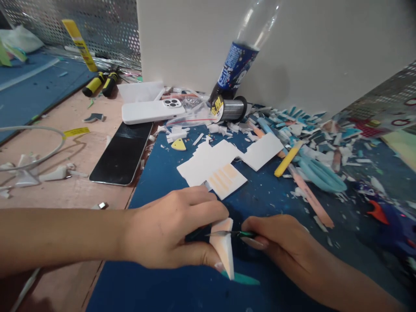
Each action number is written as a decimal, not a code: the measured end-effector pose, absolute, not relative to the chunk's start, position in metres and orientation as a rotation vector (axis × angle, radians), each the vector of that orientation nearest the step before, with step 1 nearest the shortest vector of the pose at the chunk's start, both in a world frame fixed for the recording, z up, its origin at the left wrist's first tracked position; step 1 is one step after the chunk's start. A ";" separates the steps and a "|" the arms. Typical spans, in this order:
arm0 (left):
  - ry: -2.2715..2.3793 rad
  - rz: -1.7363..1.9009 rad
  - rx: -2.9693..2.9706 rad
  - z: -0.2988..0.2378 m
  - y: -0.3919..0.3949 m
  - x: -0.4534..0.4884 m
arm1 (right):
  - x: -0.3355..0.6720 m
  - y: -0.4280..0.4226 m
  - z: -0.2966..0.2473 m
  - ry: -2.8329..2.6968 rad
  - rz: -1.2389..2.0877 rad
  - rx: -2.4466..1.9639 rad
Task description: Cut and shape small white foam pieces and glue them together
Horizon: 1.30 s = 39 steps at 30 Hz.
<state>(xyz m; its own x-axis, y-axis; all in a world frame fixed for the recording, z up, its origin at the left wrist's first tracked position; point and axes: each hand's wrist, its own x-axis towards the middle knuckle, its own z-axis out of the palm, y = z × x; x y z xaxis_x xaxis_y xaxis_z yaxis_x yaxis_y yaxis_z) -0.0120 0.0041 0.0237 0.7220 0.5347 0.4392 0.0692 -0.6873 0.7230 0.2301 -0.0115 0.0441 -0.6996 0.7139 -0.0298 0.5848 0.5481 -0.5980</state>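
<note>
Blue mat (146,288), open near right hand (286,242), scraps (295,129) along far edge.

1. From afar, I hold my left hand (178,229) arched, pinching.
2. My left forearm (65,238) stretches left of it.
3. Right of the left hand, my right hand (279,242) pinches, right forearm (344,279) slanting away.

This looks like a craft workshop: a blue mat (113,286) lies on the bench (52,104), with heaped offcuts (295,130), light-blue scissors (331,184), a spool (234,109) and yellow-and-black tool handles (109,84), near perforated metal panels (107,26)
</note>
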 end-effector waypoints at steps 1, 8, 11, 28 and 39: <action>0.453 0.848 2.217 0.024 0.004 -0.012 | 0.230 -0.012 0.045 -2.570 0.872 -1.110; 0.439 0.828 2.224 0.024 0.005 -0.013 | 0.229 -0.013 0.047 -2.557 0.902 -1.211; 0.430 0.827 2.223 0.024 0.006 -0.013 | 0.228 -0.013 0.048 -2.554 0.932 -1.215; 0.380 0.984 2.258 0.023 0.005 -0.014 | 0.233 -0.006 0.051 -2.599 0.909 -1.018; 0.372 0.907 2.277 0.021 0.005 -0.012 | 0.235 -0.007 0.043 -2.611 0.885 -1.006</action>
<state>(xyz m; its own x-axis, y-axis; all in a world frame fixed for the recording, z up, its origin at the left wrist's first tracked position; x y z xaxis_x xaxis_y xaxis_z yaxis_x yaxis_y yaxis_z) -0.0119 0.0050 0.0208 0.7204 0.4715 0.5087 0.0211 -0.7479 0.6635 0.2351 -0.0074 0.0427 -0.7462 0.6654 -0.0214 0.5413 0.5876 -0.6014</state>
